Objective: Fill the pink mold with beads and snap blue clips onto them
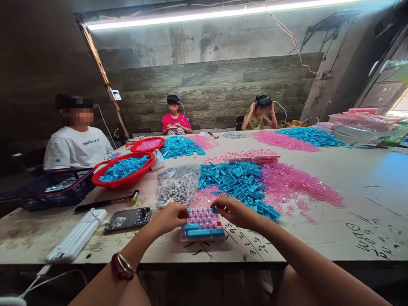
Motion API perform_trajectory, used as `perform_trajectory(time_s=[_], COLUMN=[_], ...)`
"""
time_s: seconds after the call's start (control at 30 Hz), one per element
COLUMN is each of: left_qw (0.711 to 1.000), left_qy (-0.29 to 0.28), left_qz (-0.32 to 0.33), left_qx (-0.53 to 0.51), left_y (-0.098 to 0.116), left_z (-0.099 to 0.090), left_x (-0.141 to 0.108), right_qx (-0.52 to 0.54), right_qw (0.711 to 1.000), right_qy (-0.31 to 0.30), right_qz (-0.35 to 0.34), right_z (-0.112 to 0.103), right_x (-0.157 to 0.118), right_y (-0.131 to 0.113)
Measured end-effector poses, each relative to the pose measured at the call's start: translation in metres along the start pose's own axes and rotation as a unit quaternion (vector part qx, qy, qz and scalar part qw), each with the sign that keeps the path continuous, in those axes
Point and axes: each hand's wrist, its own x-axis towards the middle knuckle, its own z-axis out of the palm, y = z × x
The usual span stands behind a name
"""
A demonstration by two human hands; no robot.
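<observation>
A pink tray-like piece lies at the table's front edge, with clear pink bits in its rows and blue bars along its near side. My left hand is at its left edge, fingers bent together; what they grip, if anything, is hidden. My right hand reaches over its far right corner, fingers curled close to a small blue piece there. Just beyond lies a heap of blue pieces, and to its right spreads a pile of clear pink bits.
A bag of small grey parts, a phone, a white power bank, a screwdriver and a red basket lie left. Pink trays are stacked behind the blue heap. Three people sit around the table.
</observation>
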Motion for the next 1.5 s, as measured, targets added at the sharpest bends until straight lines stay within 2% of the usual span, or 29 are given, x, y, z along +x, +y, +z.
perform_trajectory(time_s=[0.13,0.6,1.03,1.5], left_qw=[1.000,1.000,0.996,0.996], left_qy=[-0.003,0.009,0.009,0.005], left_qz=[-0.015,0.001,0.037,0.035], left_qx=[-0.013,0.029,0.078,0.076], left_y=[0.001,0.004,0.012,0.008], left_z=[0.001,0.001,-0.001,0.001], left_x=[0.001,0.000,-0.002,0.000], right_qx=[0.008,-0.009,0.010,0.018], right_qw=[1.000,1.000,1.000,0.999], right_qy=[-0.001,-0.027,-0.027,-0.030], right_qz=[0.007,-0.003,0.000,-0.003], right_z=[-0.001,0.001,0.003,0.006], right_x=[0.001,0.000,0.000,-0.001], right_y=[0.000,-0.005,-0.004,-0.003])
